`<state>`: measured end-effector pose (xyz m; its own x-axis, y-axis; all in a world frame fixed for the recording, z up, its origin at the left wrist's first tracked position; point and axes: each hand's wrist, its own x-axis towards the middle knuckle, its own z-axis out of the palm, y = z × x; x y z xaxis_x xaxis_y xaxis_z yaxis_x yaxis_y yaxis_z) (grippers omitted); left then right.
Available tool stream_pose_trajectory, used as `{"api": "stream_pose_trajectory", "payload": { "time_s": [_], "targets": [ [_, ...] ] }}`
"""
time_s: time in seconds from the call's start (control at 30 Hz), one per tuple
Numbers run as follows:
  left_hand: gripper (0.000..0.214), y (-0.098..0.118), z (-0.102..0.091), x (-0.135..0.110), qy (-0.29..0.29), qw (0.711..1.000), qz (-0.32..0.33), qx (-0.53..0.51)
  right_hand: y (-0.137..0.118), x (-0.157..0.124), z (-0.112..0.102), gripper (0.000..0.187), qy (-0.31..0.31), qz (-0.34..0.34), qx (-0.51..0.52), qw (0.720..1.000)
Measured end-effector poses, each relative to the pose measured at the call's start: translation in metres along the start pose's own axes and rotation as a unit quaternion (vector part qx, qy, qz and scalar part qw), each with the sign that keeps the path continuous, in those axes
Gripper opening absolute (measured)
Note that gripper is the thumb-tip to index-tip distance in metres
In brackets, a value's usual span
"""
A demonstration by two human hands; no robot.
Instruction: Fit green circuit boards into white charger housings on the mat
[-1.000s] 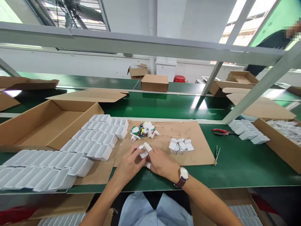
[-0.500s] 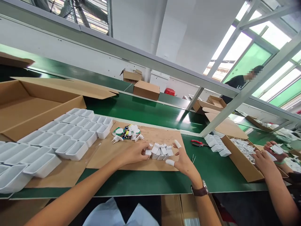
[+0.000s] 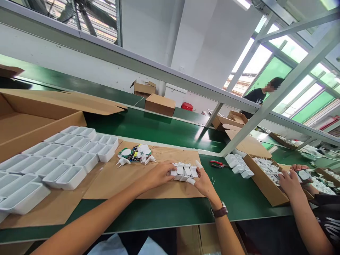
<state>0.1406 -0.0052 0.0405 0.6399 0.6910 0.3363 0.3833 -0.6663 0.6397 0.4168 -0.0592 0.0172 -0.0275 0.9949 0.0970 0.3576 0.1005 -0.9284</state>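
Note:
A tight cluster of small white plastic cases [image 3: 183, 172], with flat white pieces standing tilted out of their tops, sits on the brown cardboard sheet [image 3: 111, 186]. My left hand [image 3: 162, 174] has its fingers and thumb closed on the cluster's left end. At the right end my right hand [image 3: 204, 180], with white finger cots on thumb and finger, grips the cluster from the other side. Left of them lies a pile of circuit boards [image 3: 136, 153] with white plug pieces [image 3: 123, 162] around it.
Rows of open white cases [image 3: 70, 177] fill the left side, before a large cardboard box [image 3: 39, 129]. Red-handled pliers [image 3: 218, 164], tweezers [image 3: 213, 181] and stacked white cases [image 3: 237, 164] lie right. A co-worker's hands [image 3: 292, 179] hold a part beside a filled box [image 3: 265, 184].
My right hand has closed in from spread fingers onto the cluster's right end. My left hand has pushed its case against the others. The view has shifted slightly right.

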Motion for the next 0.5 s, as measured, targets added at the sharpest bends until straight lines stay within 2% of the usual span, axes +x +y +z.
{"api": "stream_pose_trajectory", "payload": {
  "time_s": [0.17,0.27,0.37,0.43,0.5],
  "targets": [
    [0.019,0.002,0.026,0.022,-0.015,1.000,0.010,-0.014,0.007,-0.004,-0.019,0.111,0.008,0.017,0.007,1.000],
    [0.026,0.005,0.032,0.020,-0.015,1.000,0.004,-0.021,0.010,-0.008,-0.027,0.109,-0.009,0.028,-0.021,0.999],
    [0.044,0.014,0.020,0.000,0.007,1.000,0.018,-0.014,0.000,-0.017,-0.039,0.096,0.040,0.006,-0.158,0.987],
    [0.051,0.023,0.002,-0.021,0.026,0.999,0.034,0.006,-0.018,-0.023,-0.044,0.082,0.099,-0.041,-0.264,0.959],
    [0.051,0.030,-0.021,-0.046,0.052,0.997,0.035,0.036,-0.041,-0.027,-0.043,0.067,0.109,-0.101,-0.303,0.941]
  ]
}}
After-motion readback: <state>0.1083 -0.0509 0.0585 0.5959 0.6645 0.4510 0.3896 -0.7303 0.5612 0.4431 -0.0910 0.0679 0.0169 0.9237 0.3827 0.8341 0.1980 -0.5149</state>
